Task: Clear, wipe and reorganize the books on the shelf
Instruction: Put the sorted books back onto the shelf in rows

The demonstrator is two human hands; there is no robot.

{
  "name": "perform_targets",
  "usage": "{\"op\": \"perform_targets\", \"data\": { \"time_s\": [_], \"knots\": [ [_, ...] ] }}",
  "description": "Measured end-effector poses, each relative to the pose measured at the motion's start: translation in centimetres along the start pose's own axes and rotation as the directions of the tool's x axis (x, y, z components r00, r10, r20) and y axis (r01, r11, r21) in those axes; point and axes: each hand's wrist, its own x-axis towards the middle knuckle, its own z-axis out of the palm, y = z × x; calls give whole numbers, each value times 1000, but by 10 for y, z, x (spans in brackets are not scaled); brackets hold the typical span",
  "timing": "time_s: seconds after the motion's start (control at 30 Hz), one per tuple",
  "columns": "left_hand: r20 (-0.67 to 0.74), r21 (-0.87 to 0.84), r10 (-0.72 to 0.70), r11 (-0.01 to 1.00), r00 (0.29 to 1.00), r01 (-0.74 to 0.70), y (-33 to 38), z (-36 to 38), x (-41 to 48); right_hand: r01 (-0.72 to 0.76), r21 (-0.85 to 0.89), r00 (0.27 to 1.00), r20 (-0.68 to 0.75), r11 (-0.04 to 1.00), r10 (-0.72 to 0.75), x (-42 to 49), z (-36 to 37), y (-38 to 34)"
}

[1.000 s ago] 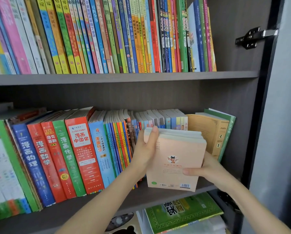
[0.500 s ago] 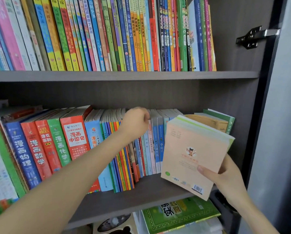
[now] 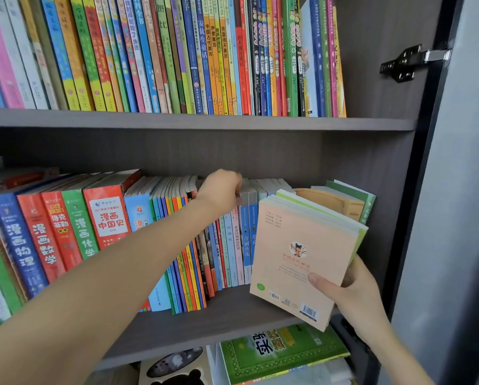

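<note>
The upright row of books (image 3: 236, 240) on the middle shelf (image 3: 232, 315) is gripped at its top edges, frame centre, by the curled left hand (image 3: 221, 190), the nearer one, while a tilted pink stack (image 3: 302, 254) is held at lower right in the right hand (image 3: 355, 295).

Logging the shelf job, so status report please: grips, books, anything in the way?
Left grip curled over tops of thin books, middle shelf. Right grip holds peach book stack, tilted. Tan book leans behind it.
</note>
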Motion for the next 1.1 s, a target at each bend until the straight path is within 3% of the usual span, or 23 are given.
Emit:
{"op": "perform_targets", "data": {
  "time_s": [0.23, 0.33, 0.43, 0.57, 0.73, 0.93, 1.1],
  "knots": [
    [37, 54, 20, 998, 999, -22, 8, 4, 10, 49, 31, 999, -13, 998, -48, -12, -4, -2],
    [38, -59, 52, 997, 998, -50, 17, 14, 15, 52, 48, 998, -31, 997, -51, -14, -3, 0],
    [145, -173, 116, 981, 983, -91, 34, 25, 24, 52, 50, 996, -81, 997, -47, -14, -2, 6],
    [301, -175, 144, 980, 943, -93, 35, 22, 37, 57, 97, 985, -167, 994, -40, -11, 1, 11],
    [433, -10, 121, 991, 893, -130, 17, 17, 30, 28, 275, 954, -294, 961, 56, -11, 10, 12],
    [387, -61, 162, 987, 908, -150, 4, 14, 33, 147, 375, 937, -349, 915, -7, -10, 33, -20],
    [240, -83, 31, 996, 970, -11, -9, 12, 24, 188, 442, 928, -372, 877, -12, -2, 58, -45]
  ]
}}
